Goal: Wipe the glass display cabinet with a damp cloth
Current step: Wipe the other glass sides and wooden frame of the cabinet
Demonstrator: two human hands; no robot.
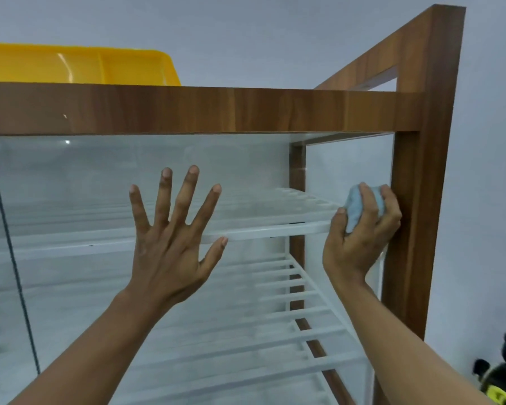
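Bracing the glass pane [100,182], the left hand [170,238] lies spread flat while the right hand [362,232] clutches the bunched blue cloth [360,206] beside the wooden frame post [415,229].

Bin [79,64] on cabinet [216,109] top, L; shelves [260,229] inside behind glass [100,176]; cloth [360,206] at R post [415,200].

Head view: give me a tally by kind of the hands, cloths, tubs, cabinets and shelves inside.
Hands: 2, left hand and right hand
Blue cloth: 1
Yellow tub: 1
Glass cabinet: 1
White slatted shelves: 2, upper shelf and lower shelf
Total: 7
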